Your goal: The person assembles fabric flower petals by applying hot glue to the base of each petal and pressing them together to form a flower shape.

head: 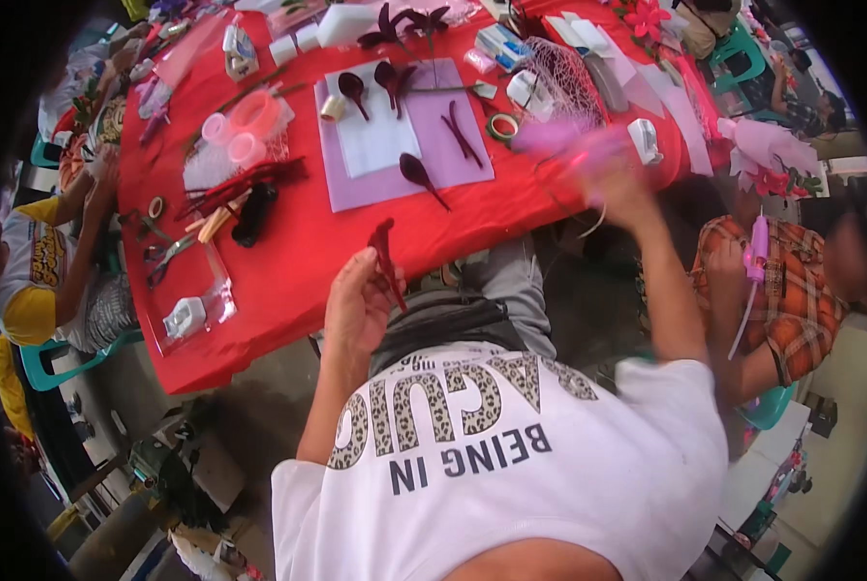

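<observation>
My left hand (353, 305) pinches a dark red petal-like piece (384, 261) upright, just off the table's front edge. Blurred by motion, my right hand (617, 192) grips a pink-purple glue gun (575, 145) over the table's right side, with a thin pale cord (595, 221) below it. Between the hands, a dark red spoon-shaped petal (414, 171) lies on a lilac sheet (346, 192). Two more such petals (351, 87) (388, 80) rest on a white sheet (375, 149) on top of it. Thin dark red strips (462, 134) lie to their right.
The red-covered table (281, 261) also holds scissors (168, 258), glue sticks (219, 218), pink tape rolls (252, 116), green tape (502, 127), netting (561, 72) and a white dispenser (184, 317). A person at right (775, 290) holds another glue gun (758, 250); another person (48, 269) sits at left.
</observation>
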